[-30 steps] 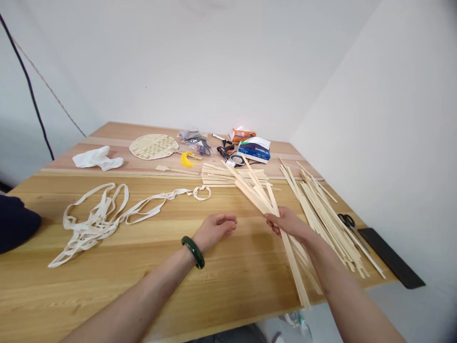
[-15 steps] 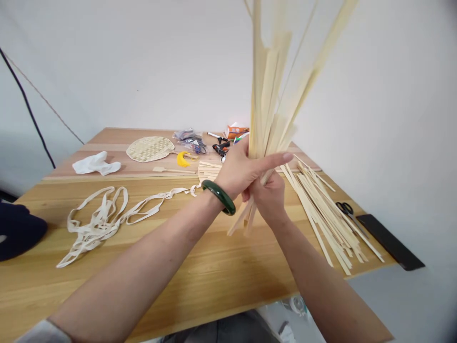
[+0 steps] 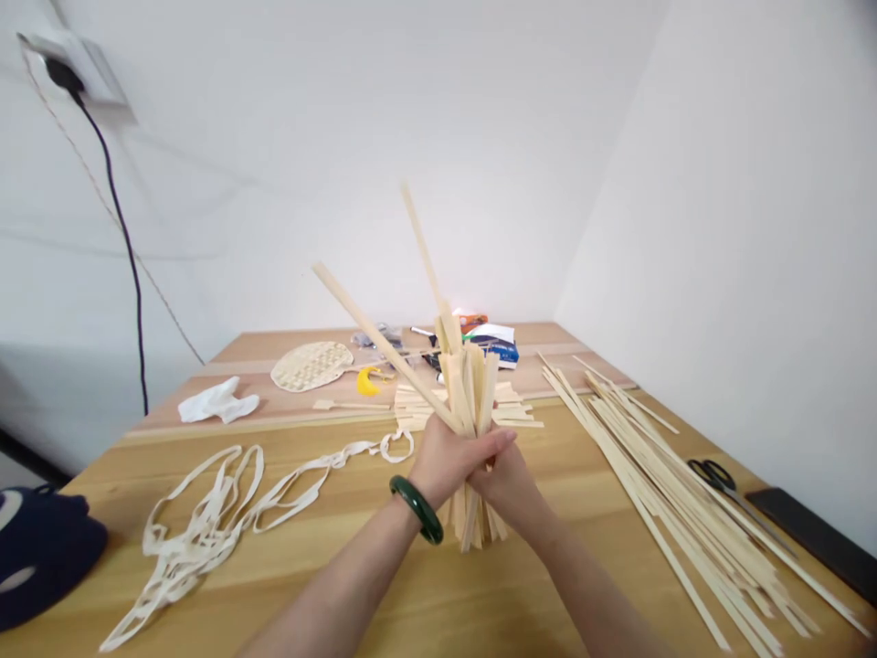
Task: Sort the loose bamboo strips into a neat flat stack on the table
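Observation:
A bundle of thin bamboo strips (image 3: 470, 393) stands nearly upright in front of me, with a few longer strips fanning out at the top. My left hand (image 3: 449, 461), with a green bangle on its wrist, wraps the bundle's middle from the left. My right hand (image 3: 511, 484) grips it from the other side, partly under my left fingers. The strips' lower ends (image 3: 472, 525) splay below my hands, close to the wooden tabletop (image 3: 329, 585). I cannot tell whether they touch it.
A loose pile of bamboo strips (image 3: 658, 484) lies at the right, near scissors (image 3: 713, 475) and a black strip (image 3: 815, 530). Tangled cream straps (image 3: 198, 530) lie at the left, beside a dark navy cloth item (image 3: 41, 557). A flat strip stack (image 3: 417, 411) and a woven fan (image 3: 311, 366) sit farther back.
My left hand has closed on the bundle beside my right. The bundle has dropped from high in view to stand lower over the table, and the view has tilted upward.

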Available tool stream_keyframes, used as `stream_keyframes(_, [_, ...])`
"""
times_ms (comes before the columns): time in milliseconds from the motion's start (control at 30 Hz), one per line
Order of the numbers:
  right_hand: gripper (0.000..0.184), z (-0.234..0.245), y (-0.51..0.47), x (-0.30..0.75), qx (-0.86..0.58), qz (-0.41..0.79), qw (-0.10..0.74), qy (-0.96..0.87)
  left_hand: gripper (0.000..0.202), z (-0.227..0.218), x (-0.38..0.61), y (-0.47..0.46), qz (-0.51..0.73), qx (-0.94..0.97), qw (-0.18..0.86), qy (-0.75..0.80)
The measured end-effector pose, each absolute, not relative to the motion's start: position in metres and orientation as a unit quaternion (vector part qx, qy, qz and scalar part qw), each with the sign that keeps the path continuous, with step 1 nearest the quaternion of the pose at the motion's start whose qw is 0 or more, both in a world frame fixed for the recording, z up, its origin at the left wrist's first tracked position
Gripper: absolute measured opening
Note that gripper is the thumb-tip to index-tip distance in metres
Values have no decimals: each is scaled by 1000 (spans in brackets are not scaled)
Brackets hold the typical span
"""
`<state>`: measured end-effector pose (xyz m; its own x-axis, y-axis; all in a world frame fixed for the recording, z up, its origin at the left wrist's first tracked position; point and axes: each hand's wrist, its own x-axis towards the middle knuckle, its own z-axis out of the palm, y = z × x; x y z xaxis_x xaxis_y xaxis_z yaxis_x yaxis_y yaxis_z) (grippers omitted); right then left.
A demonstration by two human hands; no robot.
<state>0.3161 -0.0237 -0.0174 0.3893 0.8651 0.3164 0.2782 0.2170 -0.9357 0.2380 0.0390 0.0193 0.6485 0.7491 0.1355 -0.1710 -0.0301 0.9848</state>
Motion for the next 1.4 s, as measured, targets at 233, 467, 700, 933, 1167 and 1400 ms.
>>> stream_keyframes(233, [59, -24, -27, 313, -552, 235, 645, -472, 17, 19, 250, 30, 357, 609, 666, 240])
stream_keyframes(467, [49, -40, -35, 318, -612, 197, 636, -428, 24, 21, 251, 23, 328, 630, 666, 227])
stream_keyframes(700, [43, -38, -48, 316, -623, 174, 642, -411, 23, 24, 248, 18, 292, 670, 656, 188])
stream_keyframes(933, [39, -40, -51, 313, -624, 157, 628, -439, 25, 18, 250, 22, 268, 688, 651, 174])
stream_keyframes(1167, [35, -18, -36, 317, -593, 137, 693, -387, 88, 15, 242, 54, 296, 675, 666, 117])
stream_keyframes(1400, [42, 23, -22, 313, -548, 113, 714, -421, 112, -12, 206, 62, 230, 705, 668, 59])
